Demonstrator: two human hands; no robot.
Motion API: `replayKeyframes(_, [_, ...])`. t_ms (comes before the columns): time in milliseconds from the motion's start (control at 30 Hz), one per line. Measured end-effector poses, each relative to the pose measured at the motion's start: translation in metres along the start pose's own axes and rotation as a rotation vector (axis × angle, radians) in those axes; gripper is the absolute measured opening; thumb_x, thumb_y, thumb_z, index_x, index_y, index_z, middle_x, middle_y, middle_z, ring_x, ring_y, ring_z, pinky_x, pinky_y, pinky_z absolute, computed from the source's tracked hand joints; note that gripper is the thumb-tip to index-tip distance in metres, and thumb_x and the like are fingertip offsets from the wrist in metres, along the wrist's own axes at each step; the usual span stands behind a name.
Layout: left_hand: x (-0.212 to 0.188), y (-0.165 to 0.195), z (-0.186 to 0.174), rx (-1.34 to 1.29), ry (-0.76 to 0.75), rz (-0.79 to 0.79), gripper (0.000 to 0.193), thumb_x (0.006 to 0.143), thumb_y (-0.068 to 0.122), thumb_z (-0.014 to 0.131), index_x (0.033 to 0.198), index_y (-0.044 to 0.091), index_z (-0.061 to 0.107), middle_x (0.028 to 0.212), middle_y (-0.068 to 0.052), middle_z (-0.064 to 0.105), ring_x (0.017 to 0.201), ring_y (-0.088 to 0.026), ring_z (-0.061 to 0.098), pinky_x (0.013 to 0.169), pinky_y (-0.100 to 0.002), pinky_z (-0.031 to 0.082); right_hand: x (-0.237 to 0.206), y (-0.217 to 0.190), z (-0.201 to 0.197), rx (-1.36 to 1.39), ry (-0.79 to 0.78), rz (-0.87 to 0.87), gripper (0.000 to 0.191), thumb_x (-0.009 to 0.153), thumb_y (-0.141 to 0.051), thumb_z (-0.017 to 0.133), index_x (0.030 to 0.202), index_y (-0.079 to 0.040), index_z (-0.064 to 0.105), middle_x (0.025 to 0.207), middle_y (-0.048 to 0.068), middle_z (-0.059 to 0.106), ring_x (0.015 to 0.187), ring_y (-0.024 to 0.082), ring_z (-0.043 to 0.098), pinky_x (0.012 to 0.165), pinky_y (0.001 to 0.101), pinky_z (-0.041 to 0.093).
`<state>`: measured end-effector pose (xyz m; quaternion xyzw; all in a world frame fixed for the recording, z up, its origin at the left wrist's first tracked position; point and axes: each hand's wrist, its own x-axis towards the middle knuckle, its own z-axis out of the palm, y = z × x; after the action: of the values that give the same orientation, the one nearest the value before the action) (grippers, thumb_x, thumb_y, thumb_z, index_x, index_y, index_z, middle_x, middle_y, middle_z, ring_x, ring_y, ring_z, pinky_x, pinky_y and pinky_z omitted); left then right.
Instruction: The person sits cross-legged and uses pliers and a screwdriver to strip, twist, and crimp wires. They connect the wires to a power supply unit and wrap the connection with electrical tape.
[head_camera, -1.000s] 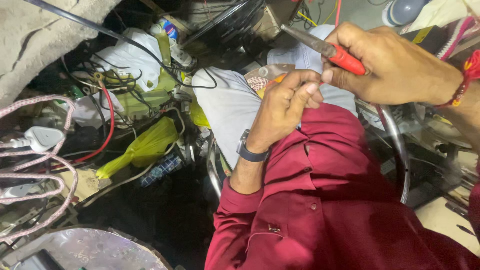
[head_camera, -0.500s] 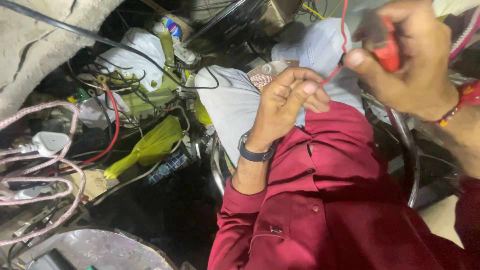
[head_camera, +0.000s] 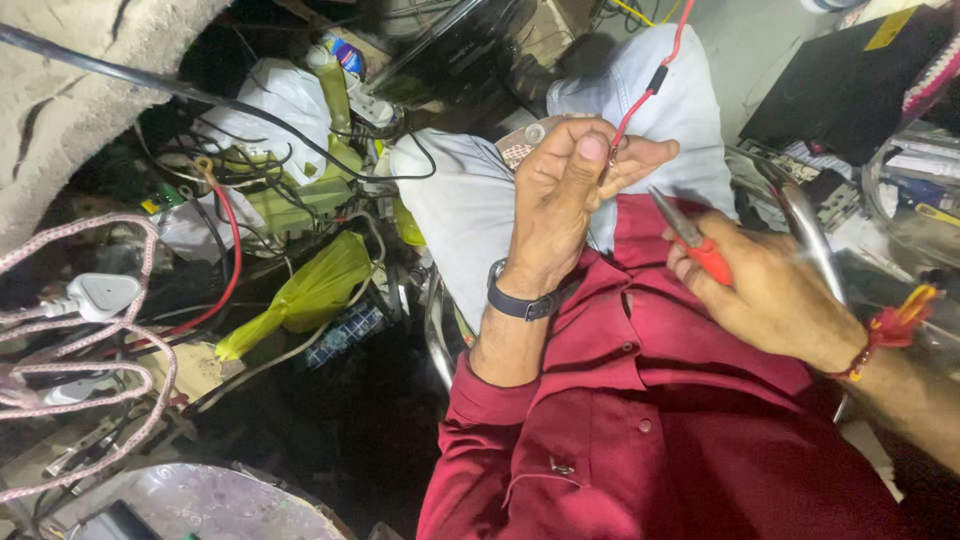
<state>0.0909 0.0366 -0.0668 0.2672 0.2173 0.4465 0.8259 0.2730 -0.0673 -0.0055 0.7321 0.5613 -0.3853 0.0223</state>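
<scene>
Cluttered floor (head_camera: 330, 440); hand (head_camera: 560, 200) apparently pinching wire (head_camera: 645, 95)

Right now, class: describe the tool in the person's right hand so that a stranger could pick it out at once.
Start at the dark red shirt filling the lower middle. Above it, the right hand wears a red-and-yellow wrist thread. It grips the pliers: red handles and slim grey metal jaws, unlike the thin red wire pinched by the left hand.

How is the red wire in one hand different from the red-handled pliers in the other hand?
The red wire is thin and bendy, running up out of view; the red-handled pliers are short, stiff and metal-tipped. The left hand pinches the wire's end between fingertips, while the right hand wraps its whole grip around the pliers. The wire carries a small black piece; the pliers do not. Both are partly red and held over the maroon shirt.
</scene>
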Motion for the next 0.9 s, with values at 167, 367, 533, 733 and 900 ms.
replayKeyframes(167, [-0.003, -0.001, 0.002, 0.015, -0.021, -0.036, 0.033, 0.115, 0.029, 0.057, 0.118, -0.004, 0.055, 0.104, -0.024, 0.072, 0.112, -0.038, 0.071, 0.095, -0.039, 0.053, 0.007, -0.004, -0.007, 0.253, -0.080, -0.159, 0.030, 0.085, -0.026, 0.065, 0.109, -0.009, 0.065, 0.093, 0.015, 0.075, 0.089, 0.034, 0.073, 0.080, 0.0449, 0.054])
replayKeyframes(367, [-0.006, -0.003, 0.004, -0.056, -0.073, -0.010, 0.035, 0.116, 0.029, 0.058, 0.117, -0.005, 0.056, 0.096, -0.020, 0.071, 0.097, -0.031, 0.070, 0.094, -0.038, 0.059, 0.005, -0.010, -0.013, 0.249, -0.202, -0.132, 0.023, 0.080, -0.025, 0.067, 0.097, -0.010, 0.064, 0.084, 0.009, 0.072, 0.083, 0.027, 0.070, 0.077, 0.0415, 0.054])
replayKeyframes(533, [-0.002, -0.006, 0.006, -0.082, -0.077, -0.023, 0.034, 0.114, 0.029, 0.059, 0.116, -0.005, 0.056, 0.094, -0.018, 0.069, 0.094, -0.031, 0.074, 0.089, -0.042, 0.060, 0.004, -0.014, -0.015, 0.249, -0.279, -0.077, 0.020, 0.074, -0.020, 0.065, 0.093, -0.010, 0.066, 0.076, 0.007, 0.068, 0.073, 0.024, 0.067, 0.069, 0.0390, 0.055])
replayKeyframes(733, [0.000, -0.007, 0.008, -0.109, -0.047, -0.051, 0.035, 0.109, 0.030, 0.060, 0.117, -0.004, 0.057, 0.095, -0.015, 0.067, 0.092, -0.028, 0.073, 0.093, -0.052, 0.061, 0.004, -0.012, -0.008, 0.417, -0.305, -0.024, 0.025, 0.083, -0.030, 0.064, 0.097, -0.011, 0.068, 0.062, 0.004, 0.065, 0.055, 0.017, 0.065, 0.058, 0.0355, 0.053])
replayKeyframes(900, [0.001, -0.008, 0.008, -0.118, -0.083, 0.009, 0.034, 0.112, 0.030, 0.062, 0.118, -0.004, 0.059, 0.091, -0.012, 0.064, 0.078, -0.014, 0.060, 0.096, -0.052, 0.062, 0.004, -0.012, -0.006, 0.401, -0.286, 0.103, 0.038, 0.085, -0.043, 0.070, 0.102, -0.009, 0.069, 0.060, 0.006, 0.060, 0.053, 0.017, 0.059, 0.053, 0.0349, 0.048])
